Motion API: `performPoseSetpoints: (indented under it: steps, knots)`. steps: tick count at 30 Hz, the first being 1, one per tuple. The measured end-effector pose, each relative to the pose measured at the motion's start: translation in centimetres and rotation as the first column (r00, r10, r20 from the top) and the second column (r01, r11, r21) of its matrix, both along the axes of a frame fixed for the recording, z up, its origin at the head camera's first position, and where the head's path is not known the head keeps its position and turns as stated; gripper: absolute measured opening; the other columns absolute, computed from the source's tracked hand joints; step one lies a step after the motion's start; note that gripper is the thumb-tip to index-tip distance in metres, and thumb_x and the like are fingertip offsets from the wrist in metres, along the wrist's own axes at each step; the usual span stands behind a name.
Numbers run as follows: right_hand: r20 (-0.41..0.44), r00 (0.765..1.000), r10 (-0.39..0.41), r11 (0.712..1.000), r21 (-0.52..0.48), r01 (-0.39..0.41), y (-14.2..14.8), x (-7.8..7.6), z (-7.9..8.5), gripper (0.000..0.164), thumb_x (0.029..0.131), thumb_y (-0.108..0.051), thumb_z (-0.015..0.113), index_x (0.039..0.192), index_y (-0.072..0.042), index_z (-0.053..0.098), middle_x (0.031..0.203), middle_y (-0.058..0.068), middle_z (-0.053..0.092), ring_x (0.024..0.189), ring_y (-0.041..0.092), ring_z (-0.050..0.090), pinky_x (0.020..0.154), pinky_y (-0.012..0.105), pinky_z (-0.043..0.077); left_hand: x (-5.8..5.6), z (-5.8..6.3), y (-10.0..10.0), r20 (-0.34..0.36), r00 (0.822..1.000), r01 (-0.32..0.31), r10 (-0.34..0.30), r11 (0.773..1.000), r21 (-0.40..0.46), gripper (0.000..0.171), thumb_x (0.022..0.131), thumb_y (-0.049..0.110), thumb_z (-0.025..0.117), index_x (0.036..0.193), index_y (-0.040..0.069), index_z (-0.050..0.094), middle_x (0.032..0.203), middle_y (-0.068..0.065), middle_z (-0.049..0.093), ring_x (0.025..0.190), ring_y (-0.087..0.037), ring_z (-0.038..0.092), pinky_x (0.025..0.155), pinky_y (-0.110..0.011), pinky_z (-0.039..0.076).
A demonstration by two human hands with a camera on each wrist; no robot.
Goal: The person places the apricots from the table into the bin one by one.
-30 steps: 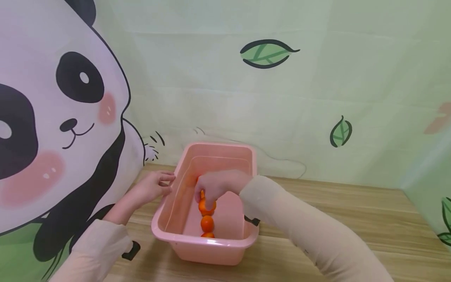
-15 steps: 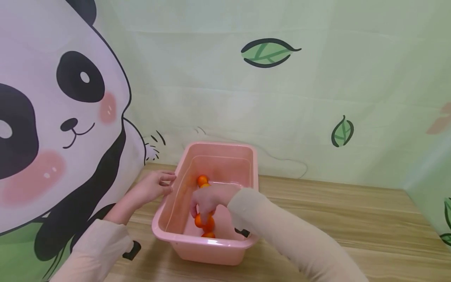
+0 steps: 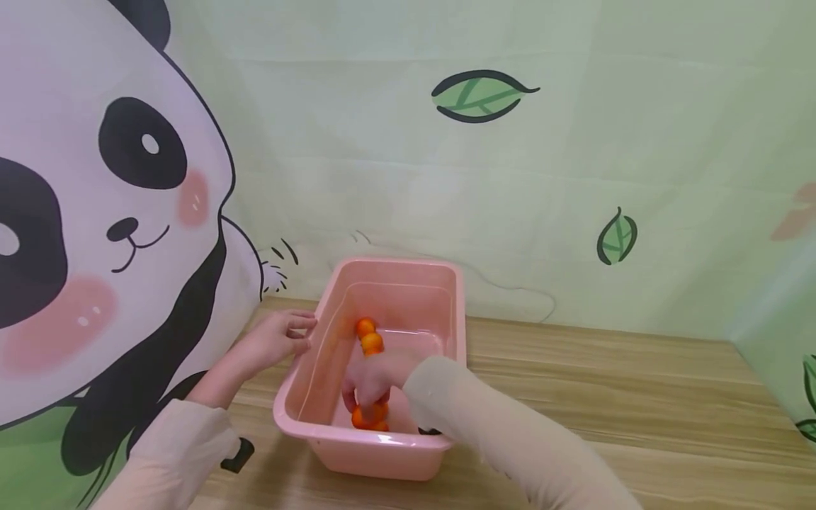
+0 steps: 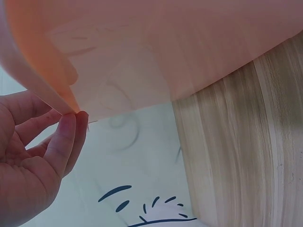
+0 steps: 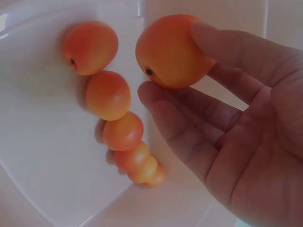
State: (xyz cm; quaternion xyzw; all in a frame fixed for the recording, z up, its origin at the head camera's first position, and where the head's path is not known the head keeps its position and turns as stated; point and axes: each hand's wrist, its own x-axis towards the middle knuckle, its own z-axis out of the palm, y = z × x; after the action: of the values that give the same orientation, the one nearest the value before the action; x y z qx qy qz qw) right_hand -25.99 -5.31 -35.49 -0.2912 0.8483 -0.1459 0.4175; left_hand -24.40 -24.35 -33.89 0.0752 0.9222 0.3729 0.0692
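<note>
A pink plastic basin (image 3: 421,443) stands on the table with a line of small oranges (image 3: 372,343) along its floor. My right hand (image 3: 368,379) is inside the basin, near its front end. In the right wrist view this hand pinches one orange (image 5: 173,52) between thumb and fingertips, beside the row of other oranges (image 5: 108,95). Part of the row is hidden under the hand in the head view. My left hand (image 3: 277,336) is at the basin's left rim. The left wrist view shows its fingertips (image 4: 67,126) pinching the rim's edge.
The wood-grain table (image 3: 605,397) extends to the right of the basin. Behind it hangs a pale green cloth backdrop (image 3: 542,177) printed with leaves, and a large panda (image 3: 127,227) covers its left side.
My right hand has moved towards the front of the basin, bringing an orange along. The oranges at the far end have come into sight. My left hand has stayed at the rim.
</note>
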Motion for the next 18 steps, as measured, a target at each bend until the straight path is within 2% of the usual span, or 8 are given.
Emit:
performPoseSetpoints:
  steps: [3,8,13,18]
  knots:
    - [0.029,0.999,-0.039,0.999,0.003,0.039,0.1,0.0,-0.3,0.017,0.071,-0.006,0.065,0.082,-0.018,0.061,0.079,0.001,0.057,0.078,0.019,0.052,0.070,0.038,0.045,-0.1,-0.1,0.0,-0.024,0.999,0.025,-0.025,1.000,0.004,0.041,0.083,0.002,0.054,0.122,-0.010,0.047,0.127,-0.027,0.045,0.104,-0.039,0.055,0.080,-0.040,0.051]
    - [-0.022,1.000,-0.001,1.000,0.004,0.001,0.2,-0.2,-0.1,0.017,0.072,-0.009,0.066,0.083,-0.020,0.060,0.085,-0.001,0.057,0.083,0.020,0.054,0.069,0.036,0.046,-0.1,-0.1,0.0,-0.030,0.999,0.022,-0.022,1.000,0.012,0.041,0.083,0.001,0.053,0.122,-0.010,0.047,0.126,-0.027,0.046,0.105,-0.039,0.054,0.079,-0.040,0.051]
    - [-0.082,0.997,0.005,1.000,-0.003,-0.005,0.7,-0.6,1.3,0.021,0.070,-0.013,0.071,0.084,-0.024,0.060,0.085,-0.002,0.056,0.083,0.020,0.053,0.068,0.033,0.046,0.0,0.0,0.1,-0.027,0.999,0.019,-0.019,1.000,0.010,0.040,0.083,0.001,0.053,0.122,-0.010,0.047,0.127,-0.027,0.045,0.105,-0.039,0.054,0.080,-0.040,0.051]
    - [-0.117,0.992,0.053,0.998,-0.032,-0.057,1.2,-1.0,3.1,0.021,0.068,-0.015,0.074,0.082,-0.024,0.060,0.079,0.000,0.057,0.072,0.019,0.053,0.067,0.028,0.049,-0.1,0.0,0.1,-0.021,0.999,0.026,-0.026,1.000,-0.004,0.041,0.084,0.001,0.053,0.122,-0.010,0.046,0.128,-0.027,0.044,0.105,-0.040,0.054,0.081,-0.041,0.051]
